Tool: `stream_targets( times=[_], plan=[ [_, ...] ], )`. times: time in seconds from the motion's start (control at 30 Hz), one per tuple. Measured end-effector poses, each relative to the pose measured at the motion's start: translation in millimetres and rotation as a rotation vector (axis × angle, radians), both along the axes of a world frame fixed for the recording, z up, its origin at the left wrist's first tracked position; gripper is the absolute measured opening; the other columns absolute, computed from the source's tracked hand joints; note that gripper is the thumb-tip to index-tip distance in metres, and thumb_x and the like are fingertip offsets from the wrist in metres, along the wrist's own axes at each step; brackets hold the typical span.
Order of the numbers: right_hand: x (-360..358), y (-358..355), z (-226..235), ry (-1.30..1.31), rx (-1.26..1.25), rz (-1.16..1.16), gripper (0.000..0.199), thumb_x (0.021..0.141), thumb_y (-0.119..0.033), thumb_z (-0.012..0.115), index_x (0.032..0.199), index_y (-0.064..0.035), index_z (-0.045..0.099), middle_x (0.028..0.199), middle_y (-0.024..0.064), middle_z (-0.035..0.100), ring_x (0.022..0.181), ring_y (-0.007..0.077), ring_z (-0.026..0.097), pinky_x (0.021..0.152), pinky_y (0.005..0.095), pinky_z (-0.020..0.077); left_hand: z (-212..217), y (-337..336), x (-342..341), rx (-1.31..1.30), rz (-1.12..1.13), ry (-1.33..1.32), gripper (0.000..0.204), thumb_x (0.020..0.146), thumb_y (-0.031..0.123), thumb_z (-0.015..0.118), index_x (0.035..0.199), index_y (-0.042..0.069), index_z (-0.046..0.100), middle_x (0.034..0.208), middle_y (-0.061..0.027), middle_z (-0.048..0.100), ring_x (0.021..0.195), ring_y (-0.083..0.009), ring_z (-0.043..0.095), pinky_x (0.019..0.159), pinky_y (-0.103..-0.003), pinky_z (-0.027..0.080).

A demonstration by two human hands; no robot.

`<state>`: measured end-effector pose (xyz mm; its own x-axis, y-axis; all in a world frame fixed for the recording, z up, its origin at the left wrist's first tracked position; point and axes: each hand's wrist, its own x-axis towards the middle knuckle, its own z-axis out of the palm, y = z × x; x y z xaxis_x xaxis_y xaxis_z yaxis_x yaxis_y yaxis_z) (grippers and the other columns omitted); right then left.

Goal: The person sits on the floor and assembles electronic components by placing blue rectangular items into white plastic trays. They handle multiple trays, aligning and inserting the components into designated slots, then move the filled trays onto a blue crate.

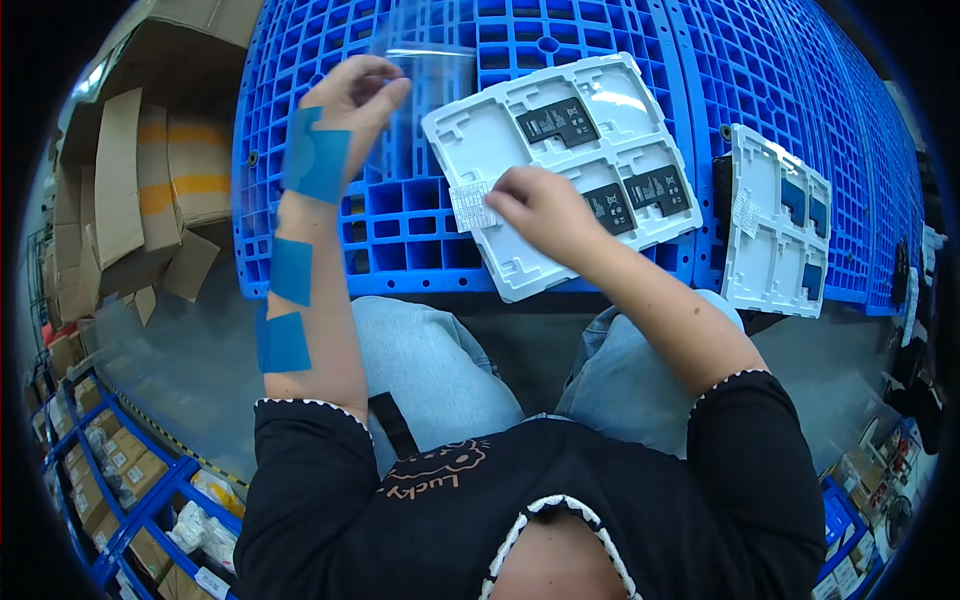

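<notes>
My right hand pinches a small white printed label sheet at the near left edge of a white plastic tray. Flat black phone batteries sit in the tray's compartments: one battery at the far side, another at the near right. A third battery is partly covered by my right hand. Left of the tray, my left hand has its fingers curled together at the edge of a clear plastic bag. The bag is see-through and blurred, so its outline is hard to follow.
Blue pallets with open grids carry the tray. A second white tray holding batteries stands at the right. Cardboard boxes are piled at the left. Blue shelving is at the lower left. Blue tape pieces cling to my left forearm.
</notes>
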<state>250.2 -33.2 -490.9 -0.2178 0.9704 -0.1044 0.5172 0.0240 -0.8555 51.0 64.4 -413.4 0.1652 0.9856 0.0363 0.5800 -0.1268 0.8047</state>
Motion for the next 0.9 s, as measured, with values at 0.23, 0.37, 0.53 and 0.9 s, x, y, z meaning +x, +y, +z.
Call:
stream_targets(
  times=[0.23, 0.37, 0.53, 0.9],
  plan=[
    [42, 22, -17, 0.152, -0.222, -0.247, 0.025, 0.081, -0.021, 0.061, 0.091, 0.0023, 0.064, 0.079, 0.0151, 0.065, 0.073, 0.0237, 0.061, 0.068, 0.0326, 0.0466, -35, 19, -133, -0.201, 0.35, 0.421, 0.032, 0.075, 0.024, 0.069, 0.101, 0.007, 0.063, 0.077, -0.0053, 0.063, 0.062, -0.0123, 0.058, 0.054, -0.025, 0.044],
    [30, 32, -23, 0.145, -0.258, -0.208, 0.026, 0.082, -0.021, 0.06, 0.09, 0.0037, 0.064, 0.079, 0.0144, 0.064, 0.073, 0.0224, 0.06, 0.069, 0.0324, 0.0461, -96, 5, -212, -0.199, 0.338, 0.766, 0.044, 0.069, 0.03, 0.073, 0.105, 0.007, 0.062, 0.085, -0.009, 0.065, 0.069, -0.016, 0.061, 0.061, -0.029, 0.047],
    [23, 41, -25, 0.126, -0.196, -0.214, 0.025, 0.082, -0.019, 0.059, 0.092, 0.0032, 0.063, 0.081, 0.0145, 0.065, 0.075, 0.0221, 0.06, 0.071, 0.0321, 0.0459, -106, -13, -221, -0.421, 0.55, 0.746, 0.064, 0.062, 0.034, 0.077, 0.115, 0.006, 0.055, 0.104, -0.0161, 0.062, 0.088, -0.0281, 0.062, 0.078, -0.038, 0.048],
    [21, 45, 37, 0.065, 0.51, -0.143, 0.021, 0.082, -0.007, 0.058, 0.102, -0.0005, 0.06, 0.093, 0.0149, 0.061, 0.083, 0.0266, 0.06, 0.074, 0.0344, 0.047, -59, 13, -74, 0.404, -0.18, 0.508, 0.056, 0.063, 0.011, 0.073, 0.117, 0.008, 0.056, 0.117, -0.0179, 0.055, 0.118, -0.036, 0.045, 0.099, -0.044, 0.037]
  ],
)
